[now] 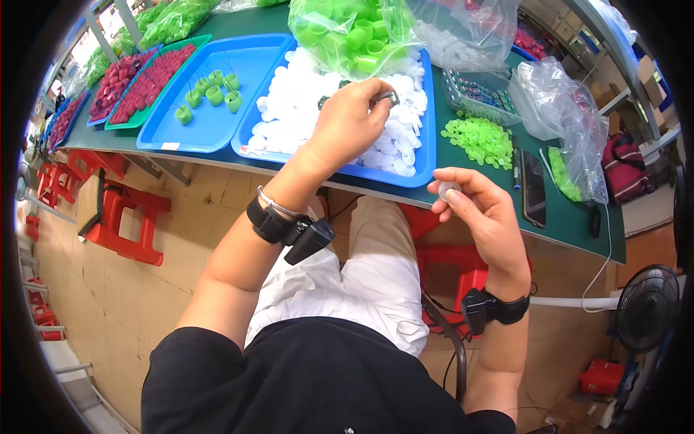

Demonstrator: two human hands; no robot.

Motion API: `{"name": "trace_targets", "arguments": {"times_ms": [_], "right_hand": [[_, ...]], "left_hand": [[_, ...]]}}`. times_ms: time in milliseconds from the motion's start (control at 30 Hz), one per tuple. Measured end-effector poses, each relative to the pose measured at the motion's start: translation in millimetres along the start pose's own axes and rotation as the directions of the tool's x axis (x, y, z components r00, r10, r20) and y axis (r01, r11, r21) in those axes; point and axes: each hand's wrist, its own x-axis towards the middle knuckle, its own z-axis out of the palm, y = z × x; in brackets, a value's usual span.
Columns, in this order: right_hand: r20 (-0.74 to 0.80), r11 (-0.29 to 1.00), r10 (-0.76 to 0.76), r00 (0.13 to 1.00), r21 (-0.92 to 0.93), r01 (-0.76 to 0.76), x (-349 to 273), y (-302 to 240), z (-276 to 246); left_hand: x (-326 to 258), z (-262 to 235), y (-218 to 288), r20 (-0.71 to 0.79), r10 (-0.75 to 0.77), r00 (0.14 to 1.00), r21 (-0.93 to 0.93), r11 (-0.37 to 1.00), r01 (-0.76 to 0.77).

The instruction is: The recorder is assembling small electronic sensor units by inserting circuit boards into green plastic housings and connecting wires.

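My left hand [352, 121] is over the blue tray [431, 137] heaped with white plastic pieces [394, 155]. Its fingers are closed on a small dark round piece [391, 96], partly hidden by the fingertips. More small dark green parts [322, 102] lie on the white heap beside that hand. To the right, in front of the table edge, my right hand [481, 210] pinches a small translucent whitish round piece [449, 189] between thumb and fingers. A bag of bright green plastic cups [354, 36] rests at the tray's far end.
Left stands a blue tray [155, 134] with several green cups [215, 94] trailing thin wires, then trays of dark red pieces [155, 83]. Right are green discs [478, 139], a clear box [481, 94], a marker [517, 168] and a phone [533, 189]. Red stools [130, 224] stand below.
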Motion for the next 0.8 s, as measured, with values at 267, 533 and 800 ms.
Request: {"name": "trace_targets", "arguments": {"times_ms": [267,533,800], "right_hand": [[-0.093,0.962,0.092,0.991,0.264,-0.064,-6,37,0],[-0.186,0.951,0.060,0.981,0.309,0.000,11,32,-11],[0.057,0.644,-0.470,0.881,-0.661,0.386,68,31,24]], "left_hand": [[11,8,-16,0.040,0.195,0.980,0.374,0.907,-0.196],[11,0,11,-0.071,0.280,0.957,0.359,0.903,-0.237],[-33,-22,19,-0.240,0.062,0.969,0.011,0.998,-0.061]]}}
